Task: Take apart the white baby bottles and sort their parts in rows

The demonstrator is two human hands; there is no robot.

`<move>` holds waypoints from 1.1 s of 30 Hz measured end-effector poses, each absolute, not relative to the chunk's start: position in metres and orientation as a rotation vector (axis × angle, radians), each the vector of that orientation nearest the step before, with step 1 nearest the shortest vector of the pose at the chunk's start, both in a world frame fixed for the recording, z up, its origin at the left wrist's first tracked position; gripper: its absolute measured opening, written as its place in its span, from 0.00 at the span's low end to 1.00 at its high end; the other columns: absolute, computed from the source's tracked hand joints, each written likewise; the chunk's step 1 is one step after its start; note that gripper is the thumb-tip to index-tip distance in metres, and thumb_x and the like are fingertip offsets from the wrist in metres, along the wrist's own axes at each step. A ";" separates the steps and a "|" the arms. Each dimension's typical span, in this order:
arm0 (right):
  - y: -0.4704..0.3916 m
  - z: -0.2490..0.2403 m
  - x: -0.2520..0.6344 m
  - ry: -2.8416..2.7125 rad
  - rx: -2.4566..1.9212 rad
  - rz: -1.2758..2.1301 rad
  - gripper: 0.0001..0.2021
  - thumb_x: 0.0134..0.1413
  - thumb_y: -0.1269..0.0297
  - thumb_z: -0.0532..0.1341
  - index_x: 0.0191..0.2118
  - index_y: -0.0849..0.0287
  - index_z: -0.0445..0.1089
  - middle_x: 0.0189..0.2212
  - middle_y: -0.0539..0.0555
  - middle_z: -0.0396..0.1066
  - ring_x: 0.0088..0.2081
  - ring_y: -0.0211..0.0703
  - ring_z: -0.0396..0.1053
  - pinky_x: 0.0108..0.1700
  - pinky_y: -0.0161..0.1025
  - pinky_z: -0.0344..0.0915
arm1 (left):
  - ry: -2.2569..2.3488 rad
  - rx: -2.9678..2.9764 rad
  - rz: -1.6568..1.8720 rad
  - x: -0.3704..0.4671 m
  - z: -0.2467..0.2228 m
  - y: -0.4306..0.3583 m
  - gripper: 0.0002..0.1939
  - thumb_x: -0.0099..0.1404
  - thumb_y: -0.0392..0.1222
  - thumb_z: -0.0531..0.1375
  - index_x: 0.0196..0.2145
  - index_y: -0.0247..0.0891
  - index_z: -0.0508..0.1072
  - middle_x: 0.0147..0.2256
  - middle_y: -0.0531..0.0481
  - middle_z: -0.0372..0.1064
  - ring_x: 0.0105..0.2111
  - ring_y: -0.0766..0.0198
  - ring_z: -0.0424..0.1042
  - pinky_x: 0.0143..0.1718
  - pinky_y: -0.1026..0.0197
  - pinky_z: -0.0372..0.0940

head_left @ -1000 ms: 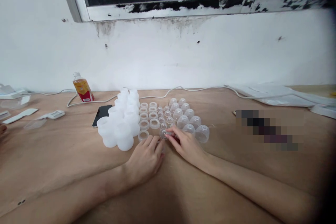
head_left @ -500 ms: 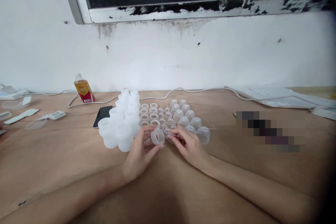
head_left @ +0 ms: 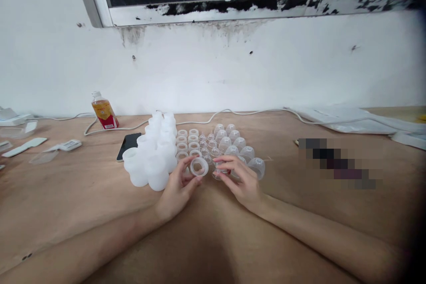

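From where I'm standing, L hand (head_left: pixel 176 191) has a translucent whitish plastic ring (head_left: pixel 205 170) pinched btwn thumb & fingers, held up over the tan wooden tabletop (head_left: pixel 100 186), its opening facing the person. R hand (head_left: pixel 244 185) is just beside it, half curled, thumb & fingers a bit apart around a small, clear, nipple-shaped piece (head_left: pixel 218 174); can't tell if that's gripped or only touched. Step in hand, I'd say: ring secured, clear piece not surely so. Next move prob. calls for a light, even pinch w/ R so the thin wall doesn't buckle, & L kept steady. Around them: more rings in two columns (head_left: pixel 182 149), tall milky-white plastic cups (head_left: pixel 158 168) to the left, similar clear pieces (head_left: pixel 214 152) in the middle, clear plastic domes (head_left: pixel 247 153) on the right.
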State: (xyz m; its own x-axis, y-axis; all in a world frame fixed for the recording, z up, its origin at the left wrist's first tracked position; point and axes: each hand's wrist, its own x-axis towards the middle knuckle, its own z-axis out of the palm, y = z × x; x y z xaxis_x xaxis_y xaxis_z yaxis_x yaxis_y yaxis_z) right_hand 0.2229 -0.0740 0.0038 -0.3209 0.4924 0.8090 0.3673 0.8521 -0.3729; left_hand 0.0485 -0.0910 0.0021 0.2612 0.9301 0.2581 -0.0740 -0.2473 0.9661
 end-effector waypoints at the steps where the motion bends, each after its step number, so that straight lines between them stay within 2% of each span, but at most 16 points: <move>1: -0.074 0.005 0.223 -1.948 -0.659 0.138 0.10 0.47 0.77 0.55 0.36 0.56 0.63 0.38 0.53 0.64 0.42 0.39 0.64 0.42 0.38 0.63 | 0.847 1.467 1.201 0.049 0.002 -0.091 0.19 0.57 0.38 0.55 0.46 0.39 0.55 0.49 0.45 0.55 0.39 0.64 0.67 0.38 0.62 0.66; 5: -0.074 0.006 0.222 -2.012 -0.705 0.116 0.16 0.49 0.78 0.51 0.44 0.56 0.62 0.44 0.56 0.61 0.46 0.41 0.60 0.46 0.41 0.60 | 0.847 1.448 1.189 0.049 0.003 -0.091 0.19 0.56 0.38 0.55 0.45 0.39 0.56 0.48 0.45 0.56 0.39 0.63 0.67 0.37 0.61 0.66; 9: -0.073 0.004 0.222 -2.075 -0.669 0.067 0.22 0.51 0.80 0.47 0.49 0.54 0.58 0.48 0.56 0.57 0.48 0.40 0.58 0.45 0.40 0.61 | 0.851 1.469 1.161 0.049 0.006 -0.093 0.19 0.56 0.38 0.55 0.45 0.38 0.56 0.48 0.45 0.57 0.41 0.61 0.66 0.38 0.60 0.66; 13: -0.072 0.004 0.222 -2.033 -0.757 0.080 0.18 0.51 0.76 0.51 0.48 0.55 0.58 0.42 0.55 0.63 0.45 0.41 0.61 0.44 0.42 0.62 | 0.865 1.494 1.148 0.050 0.008 -0.093 0.19 0.55 0.37 0.56 0.45 0.37 0.56 0.45 0.45 0.60 0.40 0.62 0.67 0.40 0.58 0.65; 16: -0.071 0.006 0.222 -2.029 -0.769 0.057 0.13 0.50 0.73 0.54 0.43 0.55 0.61 0.39 0.53 0.66 0.44 0.43 0.60 0.46 0.45 0.61 | 0.876 1.503 1.144 0.050 0.008 -0.093 0.19 0.55 0.37 0.56 0.44 0.37 0.57 0.44 0.45 0.61 0.39 0.62 0.67 0.40 0.58 0.65; 18: -0.071 0.008 0.222 -2.072 -0.741 0.047 0.10 0.50 0.72 0.54 0.40 0.56 0.62 0.39 0.53 0.66 0.45 0.43 0.60 0.47 0.46 0.60 | 0.888 1.502 1.135 0.050 0.008 -0.093 0.19 0.55 0.37 0.56 0.45 0.37 0.57 0.45 0.45 0.60 0.39 0.62 0.68 0.40 0.57 0.65; 20: -0.071 0.009 0.222 -2.124 -0.729 0.069 0.11 0.51 0.73 0.52 0.42 0.58 0.62 0.41 0.55 0.65 0.45 0.41 0.60 0.47 0.43 0.60 | 0.895 1.494 1.126 0.050 0.008 -0.093 0.20 0.55 0.38 0.56 0.45 0.37 0.57 0.46 0.44 0.60 0.38 0.62 0.68 0.40 0.57 0.65; 28: -0.074 0.008 0.221 -2.248 -0.668 -0.016 0.23 0.52 0.75 0.50 0.55 0.58 0.50 0.48 0.57 0.60 0.49 0.43 0.56 0.49 0.46 0.58 | 0.869 1.493 1.138 0.050 0.007 -0.093 0.20 0.55 0.37 0.56 0.46 0.37 0.56 0.47 0.43 0.59 0.40 0.62 0.68 0.41 0.58 0.65; 33: -0.076 0.009 0.221 -2.210 -0.706 0.000 0.26 0.51 0.75 0.49 0.57 0.60 0.45 0.51 0.59 0.56 0.50 0.45 0.56 0.49 0.47 0.58 | 0.862 1.495 1.136 0.049 0.006 -0.093 0.20 0.56 0.36 0.55 0.47 0.37 0.55 0.48 0.44 0.58 0.41 0.61 0.67 0.41 0.58 0.65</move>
State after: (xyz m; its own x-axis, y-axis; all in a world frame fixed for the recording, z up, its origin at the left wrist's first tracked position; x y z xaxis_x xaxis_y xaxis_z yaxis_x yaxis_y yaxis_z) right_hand 0.2207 -0.0757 0.0087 -0.5253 0.4871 0.6977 0.4869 0.8445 -0.2229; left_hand 0.0494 -0.0934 0.0061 0.2972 0.9292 0.2196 -0.0387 -0.2181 0.9752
